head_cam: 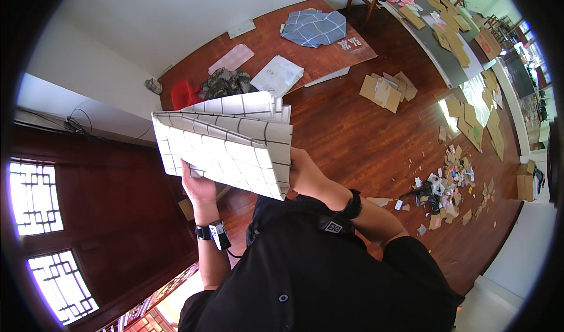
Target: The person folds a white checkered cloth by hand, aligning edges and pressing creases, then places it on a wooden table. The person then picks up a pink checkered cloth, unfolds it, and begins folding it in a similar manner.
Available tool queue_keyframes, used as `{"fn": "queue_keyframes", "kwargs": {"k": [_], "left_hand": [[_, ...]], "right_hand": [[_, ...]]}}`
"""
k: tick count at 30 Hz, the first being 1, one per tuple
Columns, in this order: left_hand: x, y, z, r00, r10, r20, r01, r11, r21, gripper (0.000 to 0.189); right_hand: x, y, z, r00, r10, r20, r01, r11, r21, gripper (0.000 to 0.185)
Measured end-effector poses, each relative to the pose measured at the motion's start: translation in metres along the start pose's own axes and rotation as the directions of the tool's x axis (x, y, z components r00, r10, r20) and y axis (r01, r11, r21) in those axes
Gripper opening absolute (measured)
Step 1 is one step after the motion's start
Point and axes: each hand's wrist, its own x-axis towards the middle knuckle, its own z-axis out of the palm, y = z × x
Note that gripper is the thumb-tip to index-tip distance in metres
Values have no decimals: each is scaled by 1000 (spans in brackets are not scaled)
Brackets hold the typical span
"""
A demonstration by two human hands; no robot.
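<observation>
A white cloth with a black grid pattern, folded into several layers, is held up in front of my chest. My left hand grips its lower left edge, thumb on the near face and the other fingers mostly hidden behind. At the right end, my right hand holds the layers, its fingertips partly covered by the cloth. The layers fan apart a little along the top. Behind the cloth, a camouflage-patterned cloth and a red plastic item lie on a reddish-brown table.
The table also bears a blue checked cloth, a pink checked cloth and a whitish flat packet. Flattened cardboard lies on the wooden floor, with a heap of scraps to the right. A dark wooden door stands left.
</observation>
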Motion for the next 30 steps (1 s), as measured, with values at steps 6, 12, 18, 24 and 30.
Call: {"fn": "queue_keyframes", "kwargs": {"k": [6, 12, 18, 24, 30], "left_hand": [[4, 26, -27, 981, 180, 75, -193, 954, 229, 44], [2, 48, -45, 969, -193, 156, 83, 845, 529, 37], [-8, 21, -40, 930, -341, 140, 196, 779, 595, 39], [-14, -7, -30, 947, -267, 177, 137, 838, 528, 34], [-6, -41, -8, 937, -283, 202, 130, 824, 552, 45]], "right_hand": [[6, 6, -46, 999, 2, 54, -9, 990, 143, 41], [8, 25, -66, 975, -75, -210, 167, 871, 463, 74], [6, 49, -101, 946, 261, -191, -236, 961, 146, 42], [12, 89, -128, 810, 323, -490, -238, 944, 230, 29], [22, 107, -151, 882, 414, -226, -84, 610, 788, 40]]}}
